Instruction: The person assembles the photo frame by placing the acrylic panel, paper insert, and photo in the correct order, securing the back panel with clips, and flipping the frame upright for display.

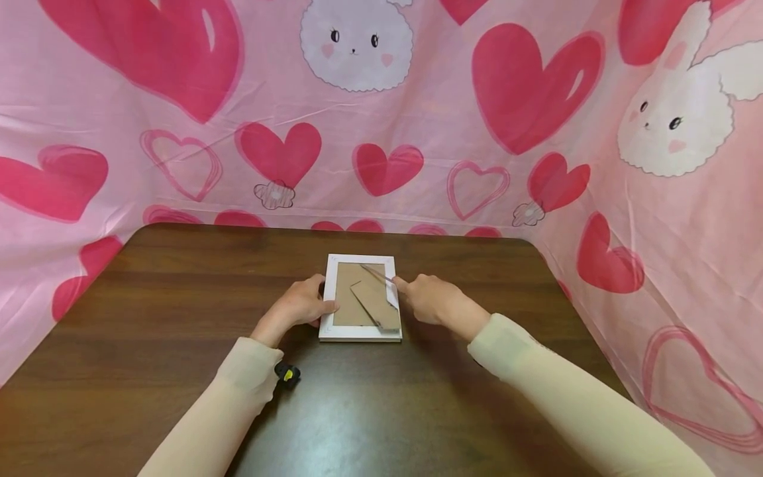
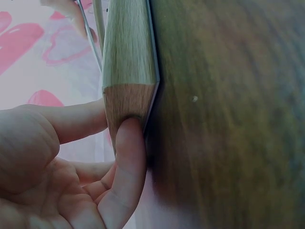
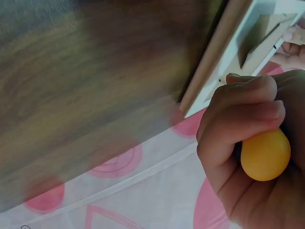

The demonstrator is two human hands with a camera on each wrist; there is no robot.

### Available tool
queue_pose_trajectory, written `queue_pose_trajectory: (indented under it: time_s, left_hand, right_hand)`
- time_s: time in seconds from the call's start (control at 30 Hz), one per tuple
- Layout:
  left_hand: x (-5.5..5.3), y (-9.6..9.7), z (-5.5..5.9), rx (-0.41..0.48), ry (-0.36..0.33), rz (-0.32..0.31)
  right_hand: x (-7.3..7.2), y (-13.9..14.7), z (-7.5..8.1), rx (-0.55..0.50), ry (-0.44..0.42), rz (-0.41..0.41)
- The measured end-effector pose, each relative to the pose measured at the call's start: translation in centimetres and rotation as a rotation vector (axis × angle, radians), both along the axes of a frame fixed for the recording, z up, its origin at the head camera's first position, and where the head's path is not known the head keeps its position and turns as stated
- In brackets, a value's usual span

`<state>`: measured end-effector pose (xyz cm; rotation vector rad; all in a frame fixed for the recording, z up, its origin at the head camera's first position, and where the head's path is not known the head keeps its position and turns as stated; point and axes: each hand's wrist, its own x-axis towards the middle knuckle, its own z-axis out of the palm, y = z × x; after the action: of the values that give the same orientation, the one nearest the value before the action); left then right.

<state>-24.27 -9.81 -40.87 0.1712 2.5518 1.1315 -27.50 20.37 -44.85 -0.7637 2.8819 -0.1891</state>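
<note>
A picture frame (image 1: pixel 348 333) lies on the dark wood-grained bench (image 1: pixel 179 298), its back facing up, with a white rim and wood-coloured sides. Inside the frame's rim sits a brown backing panel (image 1: pixel 346 298), and over the right part of that panel a brown stand flap (image 1: pixel 378 306) is set at a slant, its near end overlapping the rim close to the frame's near right corner; the right wrist view shows this flap tilted up from the panel. At the frame's left side, the left hand (image 1: pixel 302 301) grasps the edge, the thumb laid over the rim and the other fingers along the side; the left wrist view shows one finger pressed against the wood-coloured side. Just beside the frame's right edge, the right hand (image 1: pixel 430 298) is clenched round a tool, whose rounded yellow handle (image 3: pixel 265 156) bulges from the fist in the right wrist view. The tool's thin metal shaft (image 1: pixel 379 274) crosses the frame's right rim and reaches over the far part of the panel; whether its tip touches the panel I cannot tell. Nearer than the frame and to its left, a small black object (image 1: pixel 288 375) with a yellow mark shows at the cuff of a pale sleeve (image 1: pixel 244 371). Beyond the frame, past the bench's far edge, hangs a pink cloth (image 1: pixel 334 119) printed with hearts and rabbit faces.
</note>
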Motion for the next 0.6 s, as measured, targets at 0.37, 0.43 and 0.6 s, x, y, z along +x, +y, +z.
queue_pose_trajectory:
  time_s: [0.37, 0.43, 0.6]
  left_hand:
    - [0.0, 0.1, 0.0, -0.003, 0.007, 0.005]
    - [0.0, 0.1, 0.0, -0.006, 0.007, 0.003]
    - [0.2, 0.2, 0.0, -0.017, 0.015, -0.002]
  right_hand:
    - [5.1, -3.4, 6.9, 0.185, 0.044, -0.014]
    - [5.3, -3.4, 6.6, 0.192, 0.049, -0.017]
    - [5.4, -3.5, 6.2, 0.174, 0.025, -0.018]
